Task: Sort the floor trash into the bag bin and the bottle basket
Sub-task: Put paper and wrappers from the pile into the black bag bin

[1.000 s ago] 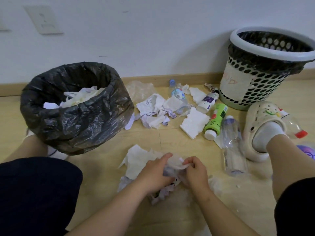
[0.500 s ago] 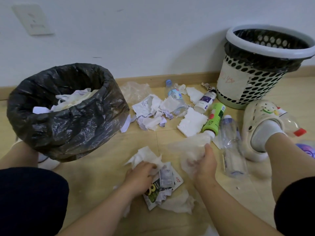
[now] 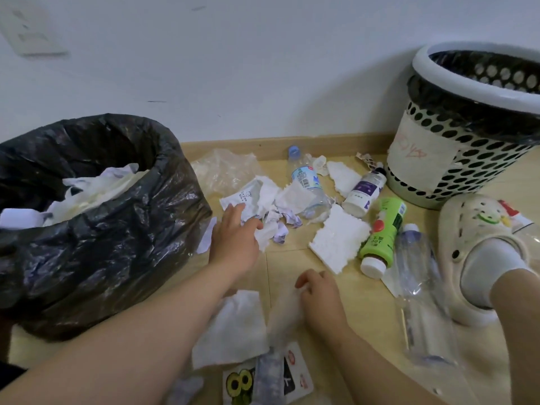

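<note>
Black bag bin (image 3: 102,244), white hole-patterned basket (image 3: 482,159) (black-lined), lime-green bottle (image 3: 382,235).

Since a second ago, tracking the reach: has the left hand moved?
Yes: the left hand went forward to the crumpled paper beside the bag bin.

White wall (image 3: 263,68), blurred switch plate (image 3: 32,36) upper left; wooden skirting (image 3: 263,143); pale plank floor (image 3: 292,258).
</note>
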### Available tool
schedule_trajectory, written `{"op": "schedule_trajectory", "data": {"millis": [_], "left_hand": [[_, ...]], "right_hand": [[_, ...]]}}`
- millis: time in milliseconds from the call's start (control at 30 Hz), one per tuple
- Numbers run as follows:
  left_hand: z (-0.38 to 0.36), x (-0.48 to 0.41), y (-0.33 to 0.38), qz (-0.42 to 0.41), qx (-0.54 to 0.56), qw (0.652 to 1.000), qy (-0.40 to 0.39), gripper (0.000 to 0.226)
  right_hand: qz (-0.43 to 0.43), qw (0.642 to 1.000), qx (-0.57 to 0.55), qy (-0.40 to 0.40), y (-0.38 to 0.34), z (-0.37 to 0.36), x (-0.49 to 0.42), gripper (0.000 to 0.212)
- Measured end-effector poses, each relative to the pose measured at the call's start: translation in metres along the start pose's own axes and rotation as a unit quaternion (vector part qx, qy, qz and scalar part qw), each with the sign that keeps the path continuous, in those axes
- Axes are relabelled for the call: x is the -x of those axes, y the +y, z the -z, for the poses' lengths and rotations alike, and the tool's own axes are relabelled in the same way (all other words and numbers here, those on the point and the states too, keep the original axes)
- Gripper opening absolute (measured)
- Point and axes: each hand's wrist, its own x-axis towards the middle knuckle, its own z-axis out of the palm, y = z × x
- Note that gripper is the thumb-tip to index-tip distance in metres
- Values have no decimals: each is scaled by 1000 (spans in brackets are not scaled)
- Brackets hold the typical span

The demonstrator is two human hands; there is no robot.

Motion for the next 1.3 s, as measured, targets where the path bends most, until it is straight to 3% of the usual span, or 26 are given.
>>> {"op": "schedule_trajectory", "data": {"millis": [133,233,367,500,600,700,833,967,1100,1200,1300], "left_hand": [[-16,-27,-11,-10,-81,987,-137,54],[-35,-26,-18,-14,-109,975,-193,57],[-47,-22,-22,-22,-78,987,-137,52],[-45,-24,-31,-40,-98,989,-99,50],[-47,-19,-38,-51,-89,990,-99,51],[-49,-9,-35,-45,-71,991,-102,77],[-46,8,-26,-44,-79,987,-135,51],[-37,30,-15,-61,-94,981,-158,55],[-19,40,-3,-83,-53,992,-82,57],[-7,35,4,-126,10,986,111,37],[8,11,14,-43,70,985,154,29]], "right_hand": [[11,994,-41,99,-21,18,-31,28],[67,993,16,99,-32,30,-60,49],[88,985,149,13,-48,29,-103,70],[76,971,218,-65,-52,14,-127,60],[65,972,219,-58,-46,13,-125,50],[87,966,234,-60,-34,10,-114,44],[105,962,240,-78,-20,10,-91,42],[101,958,246,-110,-9,17,-60,45],[65,983,138,-99,-9,34,-41,54],[40,996,83,-17,-16,54,-36,56],[18,999,41,12,-22,62,-40,47]]}}
